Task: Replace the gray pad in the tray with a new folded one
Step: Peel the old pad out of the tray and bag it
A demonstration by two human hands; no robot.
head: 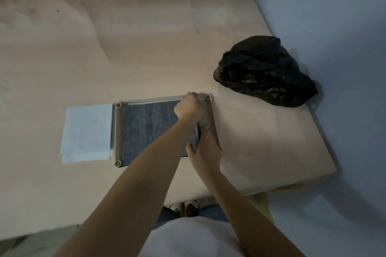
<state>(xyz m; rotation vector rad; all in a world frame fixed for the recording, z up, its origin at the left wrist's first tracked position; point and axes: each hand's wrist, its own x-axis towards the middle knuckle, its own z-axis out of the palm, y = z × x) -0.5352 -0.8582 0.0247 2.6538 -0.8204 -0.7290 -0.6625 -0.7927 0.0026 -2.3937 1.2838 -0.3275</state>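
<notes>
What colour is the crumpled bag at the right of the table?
Glossy black, seen in the head view: the plastic bag.

We identify the place as a plain indoor room, possibly a home or storeroom; the blurred view prevents certainty. Evidence: a table (146, 48) under peach cloth against a blue wall (323, 6), a black plastic bag (265, 71), dim clutter behind.

One head-worn wide-angle view looks steeply down from close above the pinkish-beige cloth-covered table (146, 48); bare forearms reach forward; no second view.
</notes>
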